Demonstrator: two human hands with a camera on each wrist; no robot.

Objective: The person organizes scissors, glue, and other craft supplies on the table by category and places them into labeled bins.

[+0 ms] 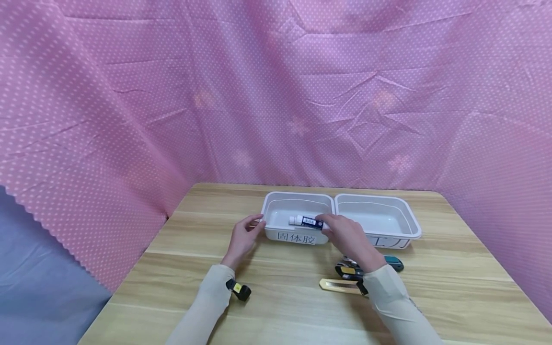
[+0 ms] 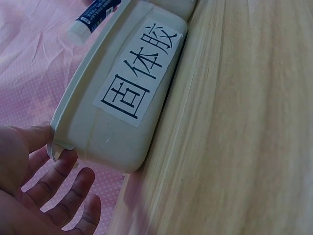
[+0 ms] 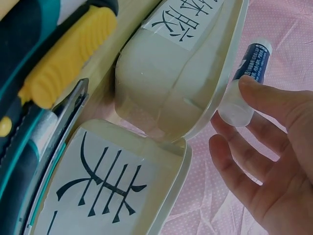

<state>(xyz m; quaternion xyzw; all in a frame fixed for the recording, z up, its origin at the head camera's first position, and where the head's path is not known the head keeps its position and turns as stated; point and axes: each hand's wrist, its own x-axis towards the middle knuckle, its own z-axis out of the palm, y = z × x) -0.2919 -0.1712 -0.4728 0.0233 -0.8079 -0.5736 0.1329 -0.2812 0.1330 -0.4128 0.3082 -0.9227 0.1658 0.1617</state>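
Note:
A glue stick [image 1: 308, 222] with a dark blue label and white ends is pinched by my right hand [image 1: 348, 237] above the left white plastic box [image 1: 322, 238]. In the right wrist view, the thumb lies on one side of the glue stick [image 3: 255, 61] and fingers on the other, near the rim. My left hand [image 1: 242, 241] holds that box's left front corner; in the left wrist view its thumb and index finger pinch the rim [image 2: 61, 115], while the other fingers are loosely bent. Printed characters mark the box's front label [image 2: 139, 76].
A second white box [image 1: 416, 227], also labelled, stands directly to the right. Several utility knives lie before it, partly under my right forearm: a yellow one [image 1: 338, 286], a black-and-yellow one [image 1: 350, 271] and a green one [image 1: 394, 263]. A pink dotted cloth [image 1: 276, 96] hangs behind the wooden table [image 1: 276, 311].

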